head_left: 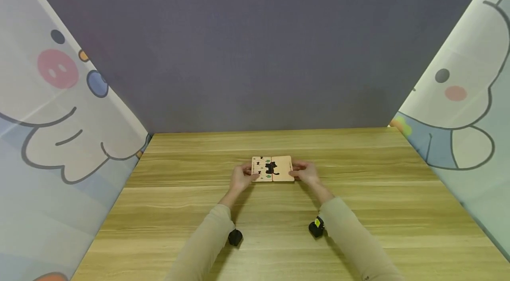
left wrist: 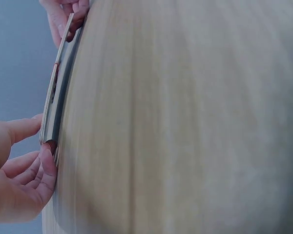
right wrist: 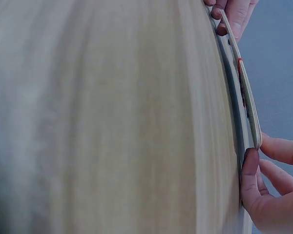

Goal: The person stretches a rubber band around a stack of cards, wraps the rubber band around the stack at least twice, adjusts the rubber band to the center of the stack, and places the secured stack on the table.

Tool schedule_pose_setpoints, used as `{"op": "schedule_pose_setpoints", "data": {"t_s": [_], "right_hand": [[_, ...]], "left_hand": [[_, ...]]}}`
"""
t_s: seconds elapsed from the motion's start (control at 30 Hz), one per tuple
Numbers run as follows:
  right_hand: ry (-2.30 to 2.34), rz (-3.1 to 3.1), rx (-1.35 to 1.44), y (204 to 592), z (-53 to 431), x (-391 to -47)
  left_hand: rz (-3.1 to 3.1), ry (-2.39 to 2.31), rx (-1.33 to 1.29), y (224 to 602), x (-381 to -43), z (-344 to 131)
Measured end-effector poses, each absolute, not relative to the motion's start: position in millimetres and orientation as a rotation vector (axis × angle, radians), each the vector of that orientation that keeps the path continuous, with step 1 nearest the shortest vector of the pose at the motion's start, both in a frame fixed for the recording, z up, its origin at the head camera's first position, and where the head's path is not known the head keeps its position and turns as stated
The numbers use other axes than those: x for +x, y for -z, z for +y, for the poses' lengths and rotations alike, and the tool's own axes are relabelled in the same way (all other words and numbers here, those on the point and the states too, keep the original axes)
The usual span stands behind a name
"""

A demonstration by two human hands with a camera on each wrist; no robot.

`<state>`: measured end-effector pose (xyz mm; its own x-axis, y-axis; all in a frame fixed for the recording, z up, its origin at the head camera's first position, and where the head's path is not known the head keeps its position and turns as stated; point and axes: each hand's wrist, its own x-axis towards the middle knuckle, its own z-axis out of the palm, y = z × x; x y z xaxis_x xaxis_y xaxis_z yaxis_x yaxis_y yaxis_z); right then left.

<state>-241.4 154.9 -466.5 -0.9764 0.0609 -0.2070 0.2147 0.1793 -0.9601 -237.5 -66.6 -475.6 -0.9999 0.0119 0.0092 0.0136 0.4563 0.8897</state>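
A small open booklet (head_left: 283, 166) lies spread flat between both hands in the head view. Its left half shows small black figures and green marks on cream; the plain right half has a black cat near the fold. My left hand (head_left: 240, 178) pinches the left edge, thumb on top and fingers beneath. At the opposite edge my right hand (head_left: 308, 174) pinches in the same way. Seen edge-on in the left wrist view, the booklet (left wrist: 50, 105) is thin, with a red line at its fold and a dark gap between it and the tabletop.
The wood-grain table (head_left: 167, 228) extends around the hands. Behind it rises a grey panel (head_left: 263, 51), and cartoon-printed curtains stand at left and right. A black device (head_left: 235, 237) sits at the left wrist, another (head_left: 316, 228) at the right.
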Motion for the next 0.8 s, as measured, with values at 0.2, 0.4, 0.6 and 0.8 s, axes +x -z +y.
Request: {"op": "schedule_pose_setpoints", "data": {"t_s": [0.2,0.4,0.6,0.8], "right_hand": [[1.913,2.325,0.289,467.7,155.4,-239.9],[1.952,2.296,0.284,466.2,157.9,-235.9],[1.992,2.263,0.215,461.7,164.3,-228.9],[1.897,2.528,0.081,458.4,176.6,-224.2]], "left_hand": [[-2.69,1.612,-0.007,477.6,-236.3,-67.0],[-2.646,1.664,-0.041,477.4,-233.2,-69.5],[-2.611,1.741,-0.129,474.3,-226.5,-77.7],[-2.607,1.606,-0.204,469.5,-219.0,-91.6]]}}
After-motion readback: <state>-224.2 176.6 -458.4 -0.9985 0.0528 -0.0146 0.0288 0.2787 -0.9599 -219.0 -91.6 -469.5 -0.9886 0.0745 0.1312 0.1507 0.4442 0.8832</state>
